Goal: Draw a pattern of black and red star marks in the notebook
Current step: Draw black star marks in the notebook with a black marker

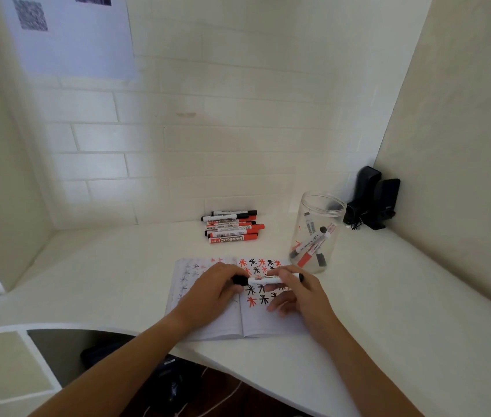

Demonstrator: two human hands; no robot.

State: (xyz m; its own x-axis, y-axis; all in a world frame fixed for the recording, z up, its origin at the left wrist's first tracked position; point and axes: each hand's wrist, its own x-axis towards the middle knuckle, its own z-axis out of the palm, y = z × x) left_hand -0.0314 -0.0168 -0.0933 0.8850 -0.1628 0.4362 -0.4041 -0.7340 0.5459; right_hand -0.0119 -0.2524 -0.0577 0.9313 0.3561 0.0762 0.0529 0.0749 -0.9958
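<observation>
Both hands (217, 291) (301, 296) gripping black marker (268, 279) hide notebook (268, 326) stars.

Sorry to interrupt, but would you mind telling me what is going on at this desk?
A person holds a black marker level in both hands over an open notebook. The left hand grips the cap end and the right hand pinches the barrel; whether the cap is going on or off cannot be told. The right page already has rows of black and red stars. More markers lie behind, and others stand in a clear jar.
</observation>
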